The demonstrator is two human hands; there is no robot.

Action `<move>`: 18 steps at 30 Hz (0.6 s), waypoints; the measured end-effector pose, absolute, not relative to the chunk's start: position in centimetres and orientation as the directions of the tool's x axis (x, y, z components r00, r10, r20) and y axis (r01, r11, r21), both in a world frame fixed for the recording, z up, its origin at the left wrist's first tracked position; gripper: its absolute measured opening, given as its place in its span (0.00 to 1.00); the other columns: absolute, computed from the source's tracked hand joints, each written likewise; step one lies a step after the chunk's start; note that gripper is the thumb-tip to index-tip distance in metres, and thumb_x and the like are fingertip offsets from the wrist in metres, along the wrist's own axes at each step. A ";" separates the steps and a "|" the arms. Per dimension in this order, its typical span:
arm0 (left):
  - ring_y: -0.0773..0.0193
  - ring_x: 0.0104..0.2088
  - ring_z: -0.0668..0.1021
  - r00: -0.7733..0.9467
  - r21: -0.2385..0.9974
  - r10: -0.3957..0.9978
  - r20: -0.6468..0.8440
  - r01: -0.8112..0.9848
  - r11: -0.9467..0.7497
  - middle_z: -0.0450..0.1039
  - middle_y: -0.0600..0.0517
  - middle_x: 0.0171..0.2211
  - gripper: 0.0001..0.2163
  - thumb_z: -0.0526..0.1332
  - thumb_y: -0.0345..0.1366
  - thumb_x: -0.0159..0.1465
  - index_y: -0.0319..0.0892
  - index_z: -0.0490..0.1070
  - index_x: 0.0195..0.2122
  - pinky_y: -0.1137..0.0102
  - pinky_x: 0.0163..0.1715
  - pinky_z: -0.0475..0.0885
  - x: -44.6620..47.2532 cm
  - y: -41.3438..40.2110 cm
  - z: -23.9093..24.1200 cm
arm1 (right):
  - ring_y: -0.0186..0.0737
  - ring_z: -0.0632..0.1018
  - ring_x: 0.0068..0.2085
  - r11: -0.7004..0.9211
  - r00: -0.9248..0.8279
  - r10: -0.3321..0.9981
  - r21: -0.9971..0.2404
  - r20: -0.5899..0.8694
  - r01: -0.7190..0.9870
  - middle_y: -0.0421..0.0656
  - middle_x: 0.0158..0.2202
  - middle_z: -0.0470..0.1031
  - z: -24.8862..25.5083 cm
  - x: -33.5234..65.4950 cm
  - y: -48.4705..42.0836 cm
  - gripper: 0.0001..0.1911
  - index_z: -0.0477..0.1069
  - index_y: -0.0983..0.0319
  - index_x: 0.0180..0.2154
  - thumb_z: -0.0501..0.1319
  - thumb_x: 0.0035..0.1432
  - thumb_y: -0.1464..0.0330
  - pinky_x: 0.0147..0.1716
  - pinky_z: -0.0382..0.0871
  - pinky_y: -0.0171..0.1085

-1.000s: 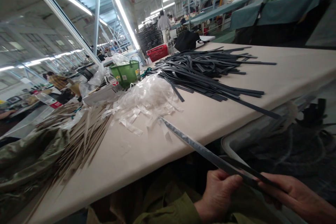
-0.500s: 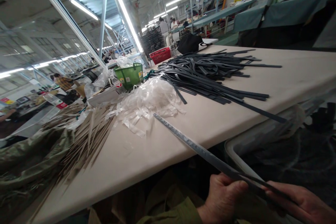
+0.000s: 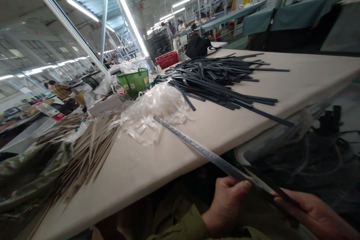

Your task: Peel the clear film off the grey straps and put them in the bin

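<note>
A long dark grey strip (image 3: 201, 150) with a pale, shiny face slants across the table's front edge. Its far end lies by a heap of crumpled clear plastic film strips (image 3: 165, 101). My left hand (image 3: 227, 204) is closed around the strip, thumb on top. To its right, my right hand (image 3: 312, 210) pinches the near part of the strip, where two dark layers stand apart between the hands. The fingers' undersides are hidden. Beyond the film lies a big pile of similar dark strips (image 3: 222, 78).
On the left of the table (image 3: 135, 176) lie a bundle of thin brown strips (image 3: 87, 153) and green cloth (image 3: 30, 176). A green bag (image 3: 133, 82), a red basket (image 3: 167, 60) and a black bag (image 3: 198, 47) stand behind. A metal frame (image 3: 242, 153) is below the edge.
The whole view has shifted slightly to the left. Both hands and the strip have moved a little left, and the gap between the strip's layers at my hands looks wider.
</note>
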State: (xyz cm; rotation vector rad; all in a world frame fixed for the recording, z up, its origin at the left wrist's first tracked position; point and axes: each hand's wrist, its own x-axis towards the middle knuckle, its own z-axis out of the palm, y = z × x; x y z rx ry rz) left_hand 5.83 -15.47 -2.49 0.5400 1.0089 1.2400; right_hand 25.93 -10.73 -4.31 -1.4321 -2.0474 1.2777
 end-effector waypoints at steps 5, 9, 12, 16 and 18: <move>0.61 0.32 0.77 -0.004 0.799 0.930 -0.367 -0.513 0.313 0.80 0.46 0.30 0.20 0.74 0.47 0.49 0.35 0.83 0.36 0.67 0.40 0.71 5.6 -15.8 -2.0 | 0.39 0.72 0.23 0.150 -0.506 0.846 -0.836 -0.168 0.528 0.41 0.20 0.68 -1.5 26.7 -12.0 0.31 0.67 0.60 0.22 0.50 0.63 0.43 0.23 0.67 0.34; 0.63 0.30 0.77 0.094 0.774 0.921 -0.378 -0.513 0.370 0.80 0.47 0.29 0.18 0.74 0.45 0.52 0.34 0.82 0.35 0.68 0.37 0.71 6.0 -16.2 -2.6 | 0.36 0.71 0.24 0.188 -0.548 0.834 -0.902 -0.062 0.389 0.39 0.22 0.69 -1.0 24.9 -12.4 0.27 0.71 0.62 0.26 0.53 0.64 0.47 0.23 0.66 0.32; 0.64 0.31 0.77 0.092 0.730 0.906 -0.412 -0.562 0.389 0.80 0.48 0.30 0.16 0.74 0.43 0.51 0.35 0.82 0.34 0.71 0.37 0.70 5.7 -16.4 -2.2 | 0.32 0.68 0.19 0.122 -0.410 0.912 -0.943 -0.016 0.309 0.39 0.24 0.73 -1.3 24.6 -12.0 0.24 0.75 0.63 0.32 0.55 0.65 0.50 0.17 0.63 0.30; 0.66 0.30 0.78 0.130 0.598 0.858 -0.498 -0.665 0.448 0.80 0.48 0.30 0.18 0.77 0.42 0.46 0.35 0.82 0.33 0.74 0.34 0.71 5.1 -16.4 -0.6 | 0.41 0.81 0.36 0.360 -0.222 0.929 -0.868 0.297 0.341 0.47 0.43 0.81 -0.8 26.0 -11.6 0.13 0.79 0.60 0.44 0.61 0.65 0.61 0.33 0.77 0.35; 0.67 0.29 0.78 0.189 0.572 0.850 -0.491 -0.666 0.478 0.79 0.48 0.29 0.18 0.77 0.42 0.47 0.35 0.81 0.34 0.74 0.32 0.71 5.1 -16.6 -0.2 | 0.45 0.80 0.49 0.580 -0.389 0.801 -0.751 0.454 0.317 0.49 0.56 0.76 -0.2 26.3 -11.8 0.15 0.77 0.57 0.51 0.63 0.63 0.68 0.45 0.77 0.38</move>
